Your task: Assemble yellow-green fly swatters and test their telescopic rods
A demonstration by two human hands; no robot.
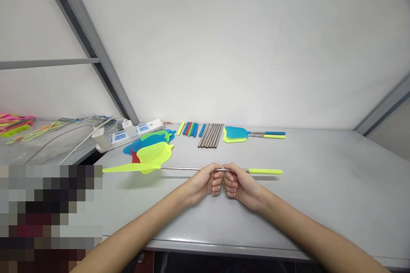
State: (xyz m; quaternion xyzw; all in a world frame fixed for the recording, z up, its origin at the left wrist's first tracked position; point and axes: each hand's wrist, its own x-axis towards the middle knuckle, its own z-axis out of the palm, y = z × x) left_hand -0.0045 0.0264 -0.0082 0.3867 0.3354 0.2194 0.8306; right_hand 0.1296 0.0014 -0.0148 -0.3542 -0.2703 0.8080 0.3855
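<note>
Held level above the table is a yellow-green fly swatter [179, 168] with a thin metal shaft. My left hand [206, 182] is closed round the middle of the shaft, and my right hand [241, 184] grips it just beside, thumbs almost touching. To the right of my right hand sticks out the yellow grip [265, 172]. The swatter's flat head [131, 167] points left, seen nearly edge-on. Behind it lies a pile of loose swatter heads [154, 153] in yellow, blue, green and red.
Along the back of the grey table [320, 187] lie several coloured grips [191, 129], a row of metal tubes [209, 136] and two swatters [236, 133] with grips to the right. A white power strip [150, 126] with cables sits back left, beside a neighbouring table [64, 138].
</note>
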